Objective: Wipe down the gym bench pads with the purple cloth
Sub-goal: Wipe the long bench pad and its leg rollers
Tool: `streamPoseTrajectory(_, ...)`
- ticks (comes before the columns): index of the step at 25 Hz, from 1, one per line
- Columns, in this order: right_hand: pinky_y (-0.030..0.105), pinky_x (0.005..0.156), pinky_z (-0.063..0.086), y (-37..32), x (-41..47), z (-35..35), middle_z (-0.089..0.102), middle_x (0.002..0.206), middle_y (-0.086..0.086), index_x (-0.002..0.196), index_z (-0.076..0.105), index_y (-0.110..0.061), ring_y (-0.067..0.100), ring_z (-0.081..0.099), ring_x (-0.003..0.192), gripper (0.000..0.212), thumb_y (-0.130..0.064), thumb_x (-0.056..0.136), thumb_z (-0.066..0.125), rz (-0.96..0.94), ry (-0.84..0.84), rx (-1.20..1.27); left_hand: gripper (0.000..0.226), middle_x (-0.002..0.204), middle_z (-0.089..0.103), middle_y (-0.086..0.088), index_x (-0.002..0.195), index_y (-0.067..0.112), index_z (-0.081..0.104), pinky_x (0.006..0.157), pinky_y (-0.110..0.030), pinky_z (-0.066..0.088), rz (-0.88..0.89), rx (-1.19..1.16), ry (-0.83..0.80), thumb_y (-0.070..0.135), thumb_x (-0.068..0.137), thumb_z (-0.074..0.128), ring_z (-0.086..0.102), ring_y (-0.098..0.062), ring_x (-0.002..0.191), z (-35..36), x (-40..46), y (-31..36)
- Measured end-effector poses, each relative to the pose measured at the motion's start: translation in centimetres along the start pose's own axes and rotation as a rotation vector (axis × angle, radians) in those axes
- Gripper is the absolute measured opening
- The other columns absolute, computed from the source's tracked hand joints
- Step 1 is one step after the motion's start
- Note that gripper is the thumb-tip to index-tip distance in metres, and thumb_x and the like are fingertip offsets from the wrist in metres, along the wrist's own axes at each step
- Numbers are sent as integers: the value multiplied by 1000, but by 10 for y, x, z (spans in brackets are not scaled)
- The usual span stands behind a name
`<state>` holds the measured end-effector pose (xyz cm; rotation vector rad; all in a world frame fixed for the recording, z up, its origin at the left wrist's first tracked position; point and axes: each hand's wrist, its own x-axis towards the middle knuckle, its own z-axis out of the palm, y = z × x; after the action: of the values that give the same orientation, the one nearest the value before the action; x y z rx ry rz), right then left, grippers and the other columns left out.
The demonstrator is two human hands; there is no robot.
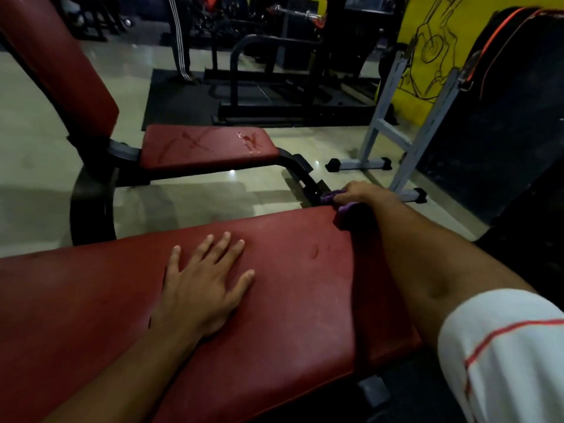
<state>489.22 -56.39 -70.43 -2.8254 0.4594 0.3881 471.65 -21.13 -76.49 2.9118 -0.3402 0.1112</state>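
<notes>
Midway at best, the right hand (361, 195) grips the purple cloth (341, 209) at the near pad (290, 285)'s far corner, the left hand (201, 285) lies flat and spread on it, and the far seat pad (207, 148) looks wet and unwiped.

The gym is dim and the picture soft and grainy, darkest along the top and right edges. Pale glare lies on the floor (39, 141) and a wet glint on the far pad (210, 148). Wide-angle distortion bows the near pad (290, 285) and stretches the corners.
</notes>
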Motion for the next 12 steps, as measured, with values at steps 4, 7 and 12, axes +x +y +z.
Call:
streamPoseTrajectory(4,35,74,47,-53,-5,15,64,107,-3,116,63,-27,19,63,93,73,-80,66,64,-174,-116,-5,86,169,7,22,159,50,15,124,-54,1,14,18,-9,80,81,-4,4,-5,156,0,2,-1)
streamPoseTrajectory(7,34,83,45,-105,-19,37,62,118,7,120,63,-16,27,59,105,61,-65,85,54,-399,-116,-130,86,169,3,23,159,51,12,125,-53,0,6,24,-27,80,80,-5,1,-3,156,-2,3,1)
streamPoseTrajectory(12,31,72,47,-40,-1,12,67,105,6,108,66,-20,20,63,87,55,-68,81,64,-282,-72,71,87,169,5,23,159,51,13,125,-52,0,4,14,-24,79,79,-6,2,-3,156,-6,1,5)
